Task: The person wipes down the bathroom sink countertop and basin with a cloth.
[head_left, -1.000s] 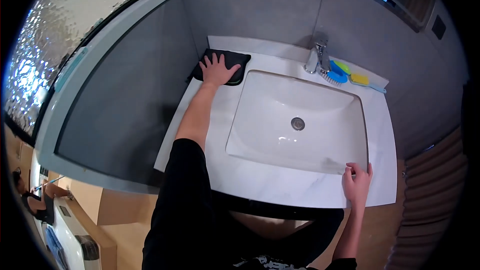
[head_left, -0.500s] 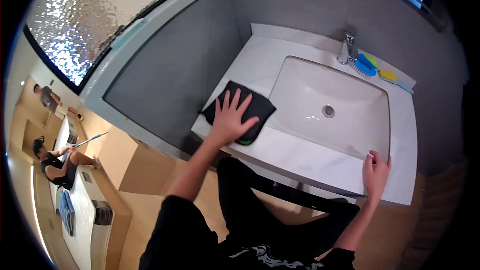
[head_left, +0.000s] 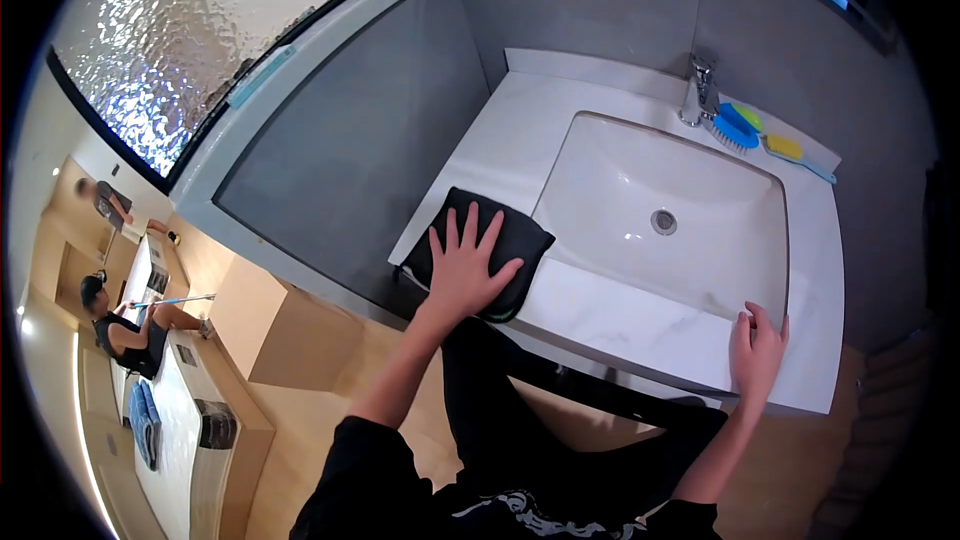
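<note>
My left hand (head_left: 465, 268) lies flat on a folded black cloth (head_left: 525, 235), its fingers spread. The cloth rests on the white countertop (head_left: 510, 140) left of the sink, and its near edge hangs slightly past the counter's front edge. At the front right of the counter, by the rim of the white sink (head_left: 640, 175), my right hand (head_left: 757, 352) rests with loosely bent fingers apart and nothing in them.
A chrome faucet (head_left: 695, 95) stands behind the sink. Beside it lie a blue brush (head_left: 735, 130) and a yellow-headed brush (head_left: 783, 147). A grey partition (head_left: 350, 130) borders the counter's left side. Two people are in the room beyond; one sits on a mattress (head_left: 180, 420) holding a stick.
My left hand and the black cloth have slid towards the counter's front edge. My right hand keeps its place by the sink. The seated person's stick has changed angle.
</note>
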The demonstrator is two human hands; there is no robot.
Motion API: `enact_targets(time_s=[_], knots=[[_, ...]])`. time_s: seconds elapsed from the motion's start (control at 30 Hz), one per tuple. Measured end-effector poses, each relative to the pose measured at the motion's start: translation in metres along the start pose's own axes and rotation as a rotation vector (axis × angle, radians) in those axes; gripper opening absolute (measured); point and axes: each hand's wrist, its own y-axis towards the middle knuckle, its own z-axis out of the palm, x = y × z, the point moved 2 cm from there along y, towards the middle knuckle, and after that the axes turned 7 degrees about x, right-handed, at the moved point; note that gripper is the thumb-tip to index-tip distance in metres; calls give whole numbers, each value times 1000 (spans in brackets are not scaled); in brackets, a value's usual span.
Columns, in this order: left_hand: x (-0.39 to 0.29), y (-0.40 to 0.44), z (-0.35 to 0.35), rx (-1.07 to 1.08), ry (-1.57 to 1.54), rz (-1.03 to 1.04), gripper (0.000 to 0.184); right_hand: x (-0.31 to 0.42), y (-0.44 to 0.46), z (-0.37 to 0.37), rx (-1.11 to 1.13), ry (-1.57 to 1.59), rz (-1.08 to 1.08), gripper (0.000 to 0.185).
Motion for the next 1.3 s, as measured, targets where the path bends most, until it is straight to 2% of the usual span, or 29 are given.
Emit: enact_targets(time_s=[0.1,0.27,0.47,0.67,0.97,1.23,1.27,1.3], knots=[[6,33,12,-42,-19,62,74,4,2,-3,64,-18,40,26],[5,124,25,-19,-77,55,77,3,2,-3,73,-30,67,25],[-14,228,36,129,-48,-213,78,6,3,-2,41,-49,54,23],[-25,286,48,61,-39,-337,74,11,7,-3,68,-64,88,22],[-34,339,63,15,-24,-266,75,12,11,-2,80,-24,99,20],[-85,337,73,11,58,-124,73,8,10,1,-1,-40,40,21],[-93,335,80,-134,35,-79,70,9,10,0,6,-33,45,22],[-101,334,84,-144,23,-54,70,10,10,-2,2,-30,49,22]])
